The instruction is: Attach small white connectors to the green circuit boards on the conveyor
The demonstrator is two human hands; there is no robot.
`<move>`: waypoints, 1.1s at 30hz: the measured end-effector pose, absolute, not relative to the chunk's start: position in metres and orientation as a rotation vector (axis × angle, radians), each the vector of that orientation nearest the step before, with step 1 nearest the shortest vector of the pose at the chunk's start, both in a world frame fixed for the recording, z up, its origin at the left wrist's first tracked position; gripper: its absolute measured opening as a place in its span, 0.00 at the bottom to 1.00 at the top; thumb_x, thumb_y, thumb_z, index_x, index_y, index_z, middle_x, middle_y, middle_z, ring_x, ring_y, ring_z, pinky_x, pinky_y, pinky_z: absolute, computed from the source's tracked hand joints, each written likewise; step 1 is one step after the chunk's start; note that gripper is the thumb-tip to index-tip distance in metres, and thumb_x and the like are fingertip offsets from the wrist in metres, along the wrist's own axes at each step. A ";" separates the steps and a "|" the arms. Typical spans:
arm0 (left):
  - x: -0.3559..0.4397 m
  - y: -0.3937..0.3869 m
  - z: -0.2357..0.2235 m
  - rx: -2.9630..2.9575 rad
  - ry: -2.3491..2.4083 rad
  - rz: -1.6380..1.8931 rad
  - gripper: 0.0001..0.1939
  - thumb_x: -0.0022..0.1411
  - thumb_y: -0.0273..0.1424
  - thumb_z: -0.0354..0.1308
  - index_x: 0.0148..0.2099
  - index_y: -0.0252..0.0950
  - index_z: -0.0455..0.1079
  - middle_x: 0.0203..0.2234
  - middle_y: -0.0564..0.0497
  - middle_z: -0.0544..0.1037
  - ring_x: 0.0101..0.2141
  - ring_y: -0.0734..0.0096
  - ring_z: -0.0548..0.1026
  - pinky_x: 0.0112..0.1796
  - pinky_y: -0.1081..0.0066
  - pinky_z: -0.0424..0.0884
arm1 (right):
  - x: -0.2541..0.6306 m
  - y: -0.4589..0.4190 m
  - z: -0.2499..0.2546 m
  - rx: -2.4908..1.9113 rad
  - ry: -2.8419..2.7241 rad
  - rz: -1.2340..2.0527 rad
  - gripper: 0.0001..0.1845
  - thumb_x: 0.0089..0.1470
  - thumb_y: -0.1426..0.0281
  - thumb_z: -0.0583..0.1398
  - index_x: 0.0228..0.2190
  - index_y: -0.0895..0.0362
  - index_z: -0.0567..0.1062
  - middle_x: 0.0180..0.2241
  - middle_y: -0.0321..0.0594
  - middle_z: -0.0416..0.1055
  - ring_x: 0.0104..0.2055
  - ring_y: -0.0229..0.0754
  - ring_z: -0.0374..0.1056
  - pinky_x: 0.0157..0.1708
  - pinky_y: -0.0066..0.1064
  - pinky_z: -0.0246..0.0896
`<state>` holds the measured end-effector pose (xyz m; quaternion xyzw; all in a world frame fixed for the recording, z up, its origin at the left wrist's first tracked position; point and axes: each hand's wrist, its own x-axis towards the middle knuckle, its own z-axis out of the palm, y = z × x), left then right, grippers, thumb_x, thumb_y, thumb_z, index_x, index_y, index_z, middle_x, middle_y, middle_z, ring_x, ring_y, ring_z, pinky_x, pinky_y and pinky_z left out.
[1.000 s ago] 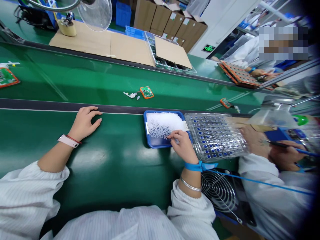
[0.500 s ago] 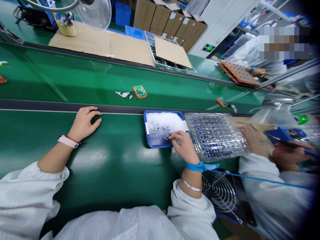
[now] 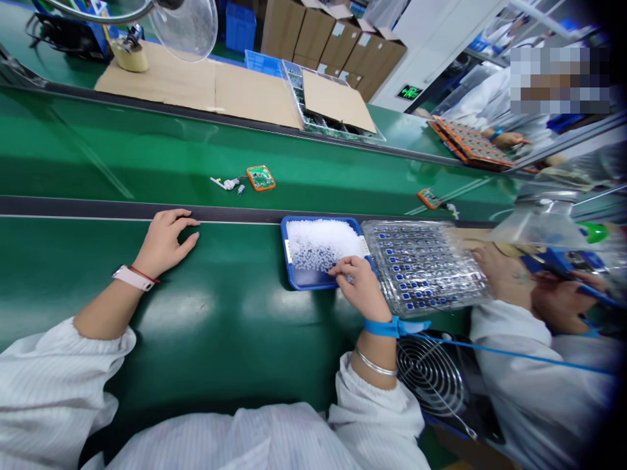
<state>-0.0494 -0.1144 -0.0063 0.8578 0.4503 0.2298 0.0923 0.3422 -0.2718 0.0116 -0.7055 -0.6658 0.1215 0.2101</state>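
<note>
My left hand [image 3: 169,243] lies palm down on the green worktop, fingertips at the dark rail along its far edge, fingers apart and holding nothing. My right hand [image 3: 356,277] is over the near right corner of a blue tray [image 3: 313,285], its fingers curled together. Small white translucent plastic pieces [image 3: 321,241] are heaped in that tray, thinning out toward its near side. Whatever may be between my right fingertips is too small to make out. A blue strap with a cord circles my right wrist.
Beyond the rail, the green belt carries orange-framed circuit boards [image 3: 261,177] with white wired parts. Clear plastic trays [image 3: 424,267] of small blue components stand right of the blue tray. A fan [image 3: 434,372] sits near my right elbow. At right, a co-worker's hands [image 3: 561,297] hold a tool.
The circuit boards on the belt have shifted left. My left hand rests in the same place, and my right hand has barely moved. The co-worker's hands at right have moved slightly.
</note>
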 end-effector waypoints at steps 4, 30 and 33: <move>-0.049 -0.114 -0.004 2.553 1.333 0.680 0.15 0.61 0.40 0.48 0.44 0.38 0.69 0.47 0.45 0.70 0.50 0.57 0.66 0.51 0.56 0.60 | 0.340 -0.272 0.013 -1.972 -1.850 0.350 0.14 0.46 0.78 0.51 0.25 0.56 0.76 0.31 0.43 0.66 0.38 0.46 0.63 0.42 0.44 0.59; 0.052 0.037 0.010 2.618 1.224 0.353 0.41 0.49 0.53 0.58 0.61 0.39 0.58 0.52 0.43 0.70 0.51 0.51 0.68 0.48 0.62 0.63 | 0.361 -0.267 0.008 -1.986 -1.641 -0.005 0.05 0.52 0.70 0.56 0.26 0.56 0.70 0.32 0.43 0.67 0.38 0.46 0.62 0.41 0.40 0.56; 0.053 0.014 0.030 2.600 1.002 0.350 0.44 0.47 0.49 0.61 0.62 0.37 0.55 0.54 0.45 0.68 0.51 0.54 0.68 0.49 0.65 0.62 | 0.362 -0.269 0.006 -1.988 -1.717 0.096 0.05 0.51 0.71 0.57 0.25 0.56 0.70 0.31 0.42 0.68 0.37 0.46 0.63 0.41 0.41 0.55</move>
